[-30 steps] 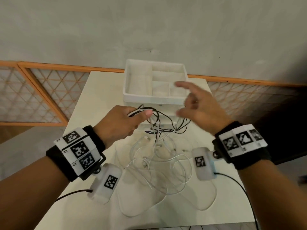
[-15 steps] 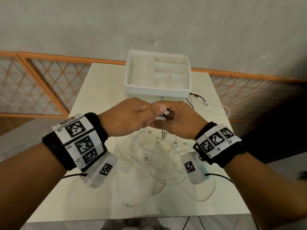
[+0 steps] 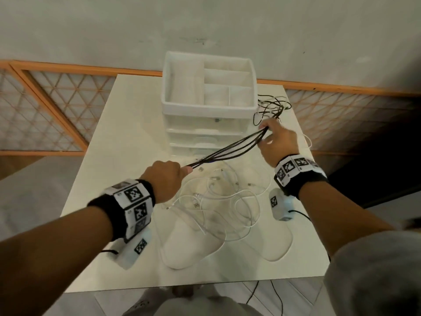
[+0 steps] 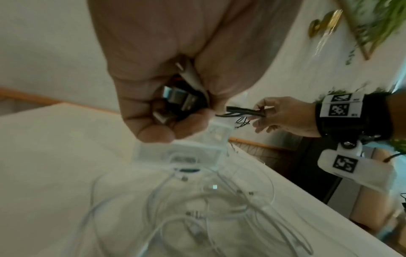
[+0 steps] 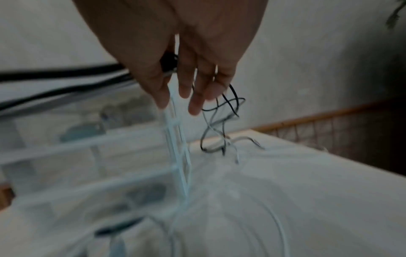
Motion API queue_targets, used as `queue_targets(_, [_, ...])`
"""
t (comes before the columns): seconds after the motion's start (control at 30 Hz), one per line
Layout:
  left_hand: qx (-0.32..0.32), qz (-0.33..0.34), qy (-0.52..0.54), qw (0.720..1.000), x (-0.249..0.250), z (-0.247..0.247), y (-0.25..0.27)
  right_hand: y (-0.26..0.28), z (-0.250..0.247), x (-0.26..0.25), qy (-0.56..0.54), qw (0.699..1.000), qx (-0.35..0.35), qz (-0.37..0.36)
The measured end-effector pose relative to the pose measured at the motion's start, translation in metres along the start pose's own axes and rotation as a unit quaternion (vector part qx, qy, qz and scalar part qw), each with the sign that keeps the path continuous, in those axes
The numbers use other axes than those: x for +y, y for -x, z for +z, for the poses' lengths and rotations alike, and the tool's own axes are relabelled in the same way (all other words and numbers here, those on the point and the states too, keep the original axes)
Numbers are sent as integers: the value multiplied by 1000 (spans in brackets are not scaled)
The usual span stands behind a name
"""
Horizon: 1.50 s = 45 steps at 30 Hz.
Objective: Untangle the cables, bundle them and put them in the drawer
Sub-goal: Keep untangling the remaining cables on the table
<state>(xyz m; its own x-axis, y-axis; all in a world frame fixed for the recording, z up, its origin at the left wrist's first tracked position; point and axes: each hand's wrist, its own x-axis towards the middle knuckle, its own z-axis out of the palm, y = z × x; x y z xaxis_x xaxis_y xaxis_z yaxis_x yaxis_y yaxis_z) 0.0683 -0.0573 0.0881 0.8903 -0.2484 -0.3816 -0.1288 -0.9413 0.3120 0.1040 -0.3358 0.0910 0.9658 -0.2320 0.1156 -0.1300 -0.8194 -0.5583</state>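
**Black cable strands stretched between both hands, white tangle on worktop**

Black thin rubber-sheathed cables (image 3: pixel 230 148) run as a taut bunch of strands from centre frame up to the right in the head view. Judged light, limp and fairly smooth: they will sag and slide unless pinched hard, and will fold easily into loops. Best hold looks like the plug ends plus one point along the run, not mid-tangle.

Left hand (image 3: pixel 165 179), centre frame, is a closed fist clamped on the near end; the left wrist view shows dark plugs with metal tips (image 4: pixel 178 99) packed inside the curled fingers. Right hand (image 3: pixel 276 141), right of centre, pinches the far part of the bunch between thumb and forefinger, other fingers loosely extended. Beyond it the loose black tails (image 3: pixel 272 106) lie on the white worktop (image 3: pixel 127 124), just right of the white plastic drawer unit (image 3: pixel 208 106).

White thin cables with small plugs (image 3: pixel 218 201) lie in a loose tangle on the worktop, lower centre, below the hands. Drawers appear closed; nothing is bundled or stowed yet.
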Motion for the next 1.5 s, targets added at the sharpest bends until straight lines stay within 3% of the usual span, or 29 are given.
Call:
queue_targets(0.1, [16, -49, 80, 995, -5, 22, -5, 22, 21, 19, 21, 989, -129, 73])
queue_targets(0.2, [24, -55, 227, 972, -7, 30, -3, 56, 33, 22, 53, 985, -138, 87])
queue_targets(0.27, [-20, -55, 361, 931, -4, 37, 3, 80, 45, 26, 99, 980, -155, 69])
queue_targets(0.33, [-84, -50, 415, 905, 1, 48, 10, 103, 57, 28, 171, 947, -264, 64])
queue_targets(0.4, [-140, -50, 404, 903, 1, 61, 14, 118, 71, 31, 221, 907, -353, 67])
queue_targets(0.43, [-157, -51, 375, 912, 0, 67, 15, 124, 78, 31, 234, 900, -362, 59])
queue_targets(0.57, [-137, -45, 158, 977, -22, 83, 12, 131, 101, 22, 197, 923, -326, 53])
queue_targets(0.67, [-74, -77, 94, 990, -47, 84, 8, 125, 105, 10, 100, 951, -290, 33])
queue_targets(0.77, [-6, -96, 108, 990, -71, 66, 2, 107, 86, -10, -49, 987, -151, -7])
queue_targets(0.83, [19, -90, 117, 989, -82, 52, 0, 97, 70, -21, -106, 990, -98, -7])
queue_targets(0.9, [12, -74, 106, 992, -87, 42, 1, 93, 58, -27, -117, 985, -128, 7])
queue_targets(0.97, [-3, -62, 88, 994, -87, 34, 3, 90, 48, -33, -161, 981, -108, 16])
queue_targets(1.07, [38, -62, 88, 993, -95, 14, 2, 77, 13, -46, -253, 966, 42, 11])
queue_targets(1.13, [58, -64, 97, 992, -100, -2, 1, 69, -13, -59, -278, 956, 96, -21])
queue_targets(1.2, [46, -60, 95, 993, -101, -12, 1, 68, -23, -66, -288, 953, 83, -43])
queue_targets(1.37, [34, -11, 101, 994, -74, -32, 1, 84, -3, -69, -240, 965, -97, -53])
queue_targets(1.43, [48, 4, 195, 980, -55, -42, 3, 87, 2, -75, -241, 960, -129, -64])
queue_targets(1.5, [31, 7, 350, 936, -32, -49, 10, 86, 1, -87, -259, 953, -131, -83])
